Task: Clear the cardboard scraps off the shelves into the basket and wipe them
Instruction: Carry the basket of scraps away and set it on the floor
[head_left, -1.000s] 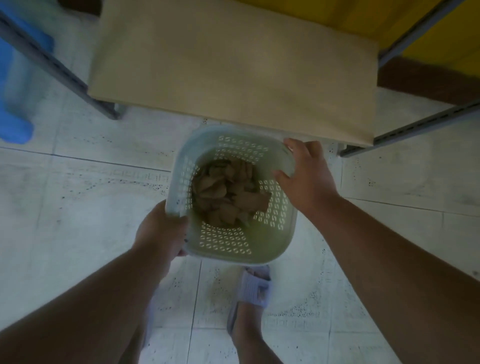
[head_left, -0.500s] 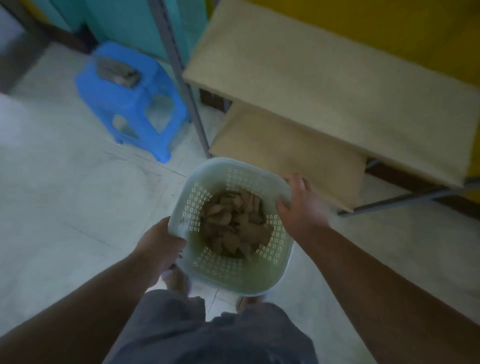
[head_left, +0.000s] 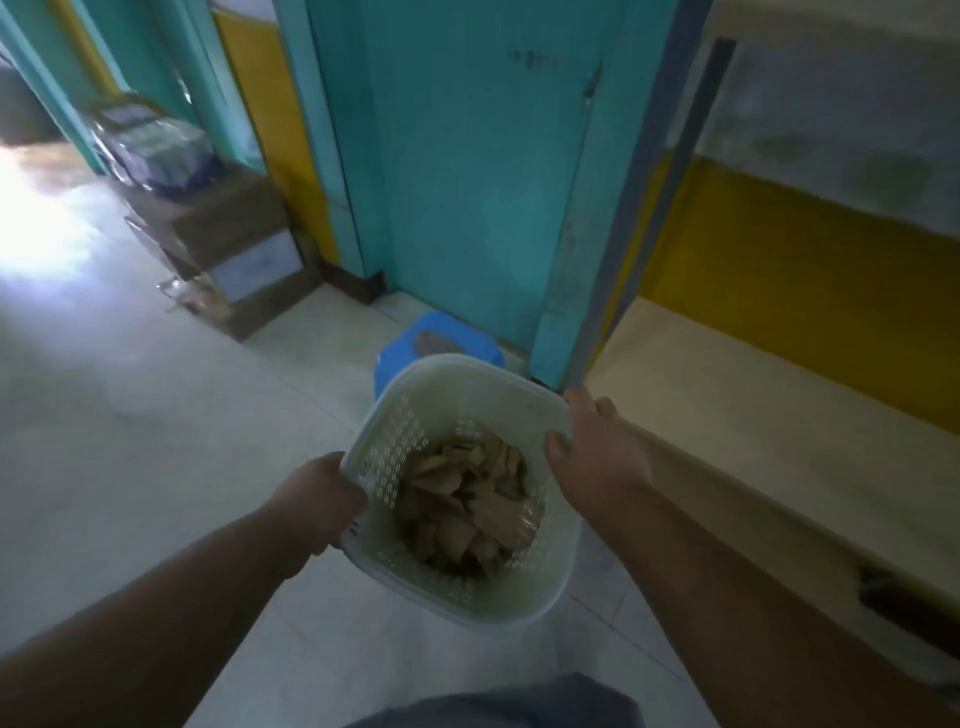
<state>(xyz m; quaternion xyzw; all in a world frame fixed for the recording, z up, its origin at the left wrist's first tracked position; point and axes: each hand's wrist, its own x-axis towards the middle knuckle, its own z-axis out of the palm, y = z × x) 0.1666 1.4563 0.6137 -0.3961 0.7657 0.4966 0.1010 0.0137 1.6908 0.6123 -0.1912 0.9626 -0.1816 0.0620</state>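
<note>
Both hands (head_left: 322, 501) (head_left: 597, 462) grip the basket (head_left: 467, 384), mouth upward, scraps (head_left: 467, 499) inside.

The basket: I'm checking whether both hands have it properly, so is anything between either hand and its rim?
Nothing visible. The left hand grips the pale perforated plastic basket at its left rim, the right hand at its right rim, both directly on the plastic. The brown cardboard scraps lie inside.
</note>
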